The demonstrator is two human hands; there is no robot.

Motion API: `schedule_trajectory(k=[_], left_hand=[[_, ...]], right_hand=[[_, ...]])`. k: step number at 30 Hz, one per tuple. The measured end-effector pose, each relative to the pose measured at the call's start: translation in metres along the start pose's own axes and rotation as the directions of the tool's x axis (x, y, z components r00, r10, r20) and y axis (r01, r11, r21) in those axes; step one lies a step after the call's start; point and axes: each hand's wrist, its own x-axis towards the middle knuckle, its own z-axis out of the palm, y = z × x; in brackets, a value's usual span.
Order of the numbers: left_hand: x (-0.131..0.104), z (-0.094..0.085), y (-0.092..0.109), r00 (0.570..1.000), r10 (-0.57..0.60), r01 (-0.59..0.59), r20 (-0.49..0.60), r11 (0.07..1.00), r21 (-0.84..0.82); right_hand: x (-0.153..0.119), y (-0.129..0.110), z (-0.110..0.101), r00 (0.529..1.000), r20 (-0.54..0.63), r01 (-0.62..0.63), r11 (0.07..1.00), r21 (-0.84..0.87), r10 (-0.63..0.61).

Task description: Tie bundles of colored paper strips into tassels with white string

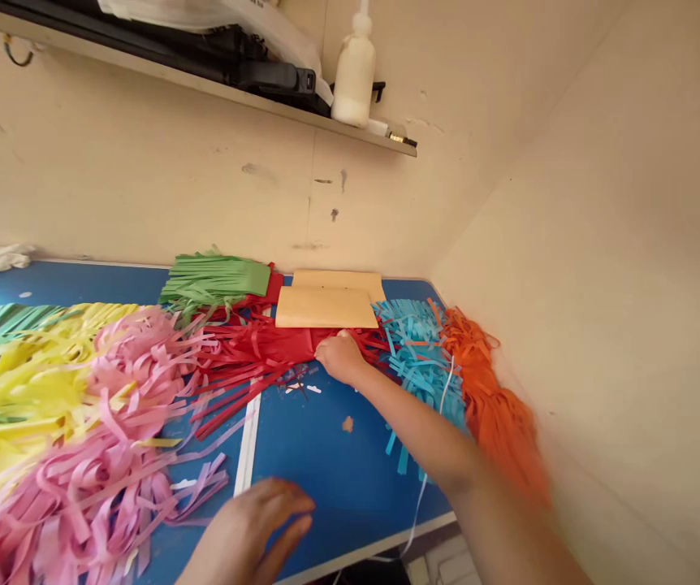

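My right hand (339,357) reaches to the back of the blue table (326,455), its fingers closed on the edge of the red fringed paper (283,341). Just behind that hand, a folded tan paper (326,307) lies over part of the red strips. Near the table's front edge my left hand (261,524) hovers, slightly blurred, with thumb and fingers apart and nothing between them. Pink fringed paper (82,479) is to its left. Light blue fringe (416,349) lies to the right of my right hand.
Yellow fringe (39,382) and green fringe (216,276) lie on the left. Orange fringe (496,406) runs along the right wall. A white cord (444,390) hangs over the front edge. Above, a shelf (204,81) holds a white bottle (355,77).
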Motion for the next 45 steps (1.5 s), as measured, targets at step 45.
schedule_trajectory(k=[45], left_hand=[[0.194,-0.091,-0.049,0.999,-0.049,0.031,0.000,0.624,0.781]], right_hand=[[0.021,0.028,-0.014,0.986,-0.019,0.167,0.959,0.230,-0.168]])
